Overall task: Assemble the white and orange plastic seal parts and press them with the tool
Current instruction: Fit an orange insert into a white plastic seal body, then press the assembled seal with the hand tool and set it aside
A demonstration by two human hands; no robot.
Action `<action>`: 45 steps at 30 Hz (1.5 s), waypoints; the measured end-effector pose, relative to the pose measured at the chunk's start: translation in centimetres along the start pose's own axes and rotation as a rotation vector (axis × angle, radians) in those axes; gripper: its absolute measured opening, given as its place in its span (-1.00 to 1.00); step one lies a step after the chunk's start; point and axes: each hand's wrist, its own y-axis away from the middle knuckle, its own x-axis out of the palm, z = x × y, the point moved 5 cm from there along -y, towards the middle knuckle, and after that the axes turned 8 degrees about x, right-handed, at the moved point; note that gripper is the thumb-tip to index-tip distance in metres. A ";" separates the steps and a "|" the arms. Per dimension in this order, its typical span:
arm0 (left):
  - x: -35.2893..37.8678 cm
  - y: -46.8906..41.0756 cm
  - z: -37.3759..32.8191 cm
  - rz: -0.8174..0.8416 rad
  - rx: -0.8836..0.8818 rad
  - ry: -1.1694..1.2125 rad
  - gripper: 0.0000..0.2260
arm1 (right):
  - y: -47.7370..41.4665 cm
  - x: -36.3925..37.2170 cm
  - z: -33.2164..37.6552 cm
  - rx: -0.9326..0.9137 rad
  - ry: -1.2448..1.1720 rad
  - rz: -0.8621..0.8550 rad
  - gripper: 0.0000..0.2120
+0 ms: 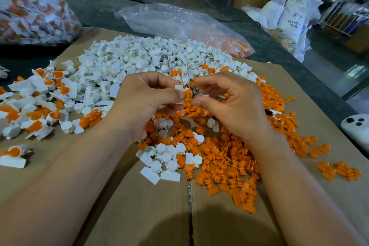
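My left hand (pixel 143 102) pinches a white seal part (pixel 180 88) with an orange insert (pixel 188 94) set in it, above the middle of the cardboard. My right hand (pixel 233 104) is curled round a small metal tool (pixel 194 91) whose tip meets the orange insert. A heap of loose white parts (pixel 143 60) lies behind the hands. Loose orange parts (pixel 229 162) spread under and to the right of them. Assembled white-and-orange seals (pixel 40 104) lie at the left.
Flattened cardboard (pixel 139 205) covers the table. A full bag of finished seals (pixel 34 6) stands at far left, a clear plastic bag (pixel 179 24) with orange parts behind the heap. A white phone (pixel 357 128) lies at the right edge. Boxes and sacks stand beyond.
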 end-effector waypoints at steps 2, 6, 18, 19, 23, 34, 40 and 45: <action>-0.2 0.0 0.1 -0.025 -0.017 0.019 -0.83 | -0.6 -1.7 -1.3 0.156 0.050 -0.073 -0.72; -0.3 -0.1 0.1 -0.041 -0.024 0.037 -0.79 | -1.1 -4.1 -4.7 0.422 0.362 0.013 -0.68; -0.4 -0.1 0.1 -0.038 -0.029 0.044 -0.72 | -0.2 -0.9 -7.2 0.560 0.780 0.459 -0.01; -0.3 -0.1 0.1 -0.038 -0.029 0.043 -0.72 | -0.2 -0.9 -7.2 0.561 0.776 0.452 -0.01; -0.3 -0.1 0.1 -0.046 -0.029 0.045 -0.76 | -0.3 -1.0 -7.3 0.579 0.725 0.445 -0.01; -0.3 -0.1 0.2 -0.049 -0.020 0.048 -0.81 | -0.1 -0.7 -6.7 0.598 0.686 0.406 -0.18; -0.6 -0.2 0.3 -0.056 -0.015 0.049 -0.84 | -0.6 -0.6 -4.9 0.491 0.747 0.280 -0.45; -0.7 -0.4 0.4 -0.065 -0.010 0.086 -0.88 | -0.7 -1.6 -3.5 0.447 0.609 0.169 -0.60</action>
